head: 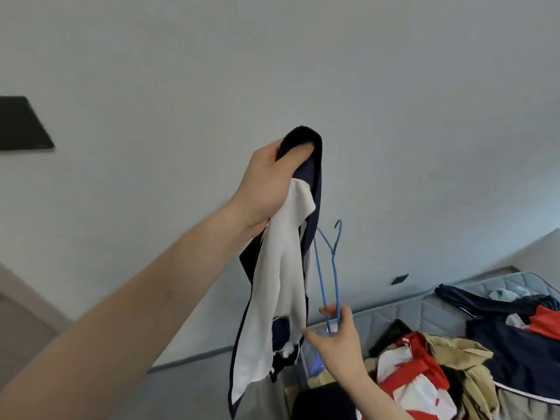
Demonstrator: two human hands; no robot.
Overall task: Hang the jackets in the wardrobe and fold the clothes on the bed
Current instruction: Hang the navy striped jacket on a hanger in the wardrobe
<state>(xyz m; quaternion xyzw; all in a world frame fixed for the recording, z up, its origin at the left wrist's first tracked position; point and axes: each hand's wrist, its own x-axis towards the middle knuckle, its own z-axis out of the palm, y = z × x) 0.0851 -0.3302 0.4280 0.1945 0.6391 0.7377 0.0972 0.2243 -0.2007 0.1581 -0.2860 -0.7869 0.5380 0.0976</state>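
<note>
- Two hands are busy at once, and that is where I see the most risk: my left hand (pixel 266 183), centre of the frame, has its fingers curled round the dark ribbed collar of the jacket (pixel 278 268), while my right hand (pixel 336 331), lower centre, pinches the bottom of the blue hanger (pixel 328 274) between thumb and fingertips. Neither is free to catch anything.
- Largest worry is the jacket itself. It hangs bunched, white lining outward, from one clamped handful of collar. I judge that feeding the hanger into a garment that is inside out or twisted would leave a shoulder off the arm, and it would slide down once hung.
- Next is the bed (pixel 439 316), lower right of the frame, loaded with the pile of clothes (pixel 424 368) in red, tan and white and another dark jacket (pixel 515 353). The dangling hem is near that heap; swinging it could drag pieces to the floor or snag them.
- Smaller: the hanger is thin and held only by a light pinch low down, hook uppermost. It looks easy to twist or drop if the fabric pushes against it.
- Smallest: the hook, just beside the jacket's dark edge, could catch the lining.
- No wardrobe shows in this view, so I cannot tell how far the carry is.
</note>
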